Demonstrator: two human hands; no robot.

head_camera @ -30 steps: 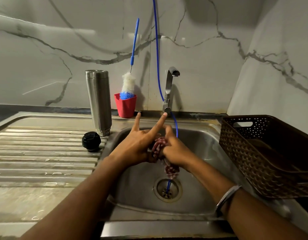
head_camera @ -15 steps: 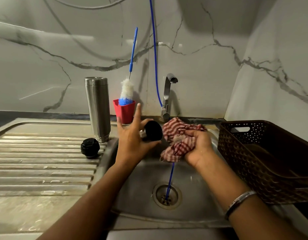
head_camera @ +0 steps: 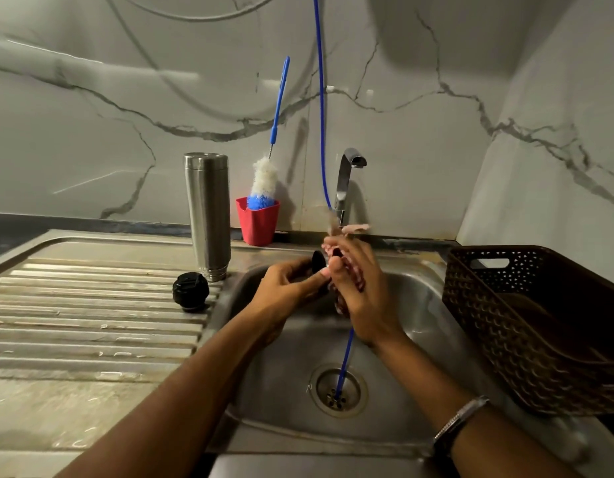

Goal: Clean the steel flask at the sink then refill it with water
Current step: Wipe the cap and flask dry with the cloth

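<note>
The steel flask stands mouth-down on the drainboard, left of the sink basin. A black round cap lies on the drainboard in front of it. Over the basin, my left hand holds a second black lid, seen edge-on. My right hand presses a red-and-white checked cloth against that lid. The tap rises just behind my hands; I see no water running.
A red cup holding a blue-handled bottle brush stands behind the flask. A thin blue hose hangs from above into the drain. A dark brown plastic basket sits right of the basin. The ridged drainboard is wet.
My hands were apart half a second ago, lid in the left and cloth in the right. They have come together again, with the cloth bunched against the lid.
</note>
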